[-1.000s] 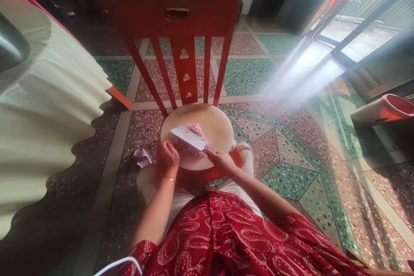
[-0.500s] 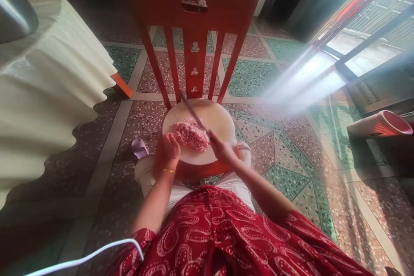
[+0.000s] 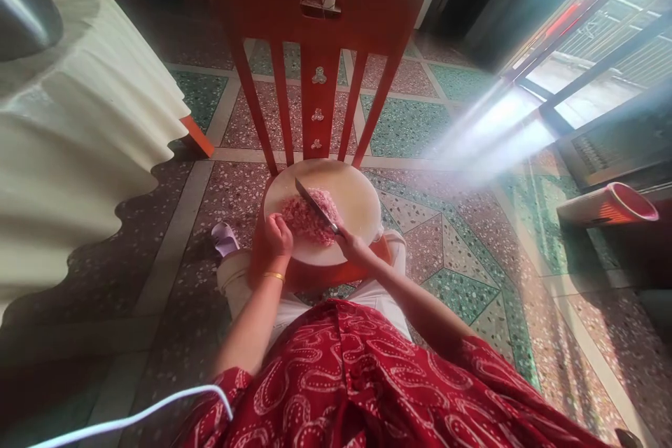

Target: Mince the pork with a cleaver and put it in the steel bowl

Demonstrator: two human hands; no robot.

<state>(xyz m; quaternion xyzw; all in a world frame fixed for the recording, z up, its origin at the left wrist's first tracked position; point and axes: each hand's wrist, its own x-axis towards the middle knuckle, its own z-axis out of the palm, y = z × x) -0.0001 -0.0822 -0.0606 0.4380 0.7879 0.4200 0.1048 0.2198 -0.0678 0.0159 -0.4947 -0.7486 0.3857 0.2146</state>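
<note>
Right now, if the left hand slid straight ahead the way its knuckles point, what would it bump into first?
Probably the minced meat: the left hand rests on the round cutting board right at the pile's near edge. The knife lies just beyond.

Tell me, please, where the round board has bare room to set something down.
The board is bare on its right half, between the meat and the rim, and along the far edge by the chair slats. The near left is crowded: left hand, right hand, knife.
</note>
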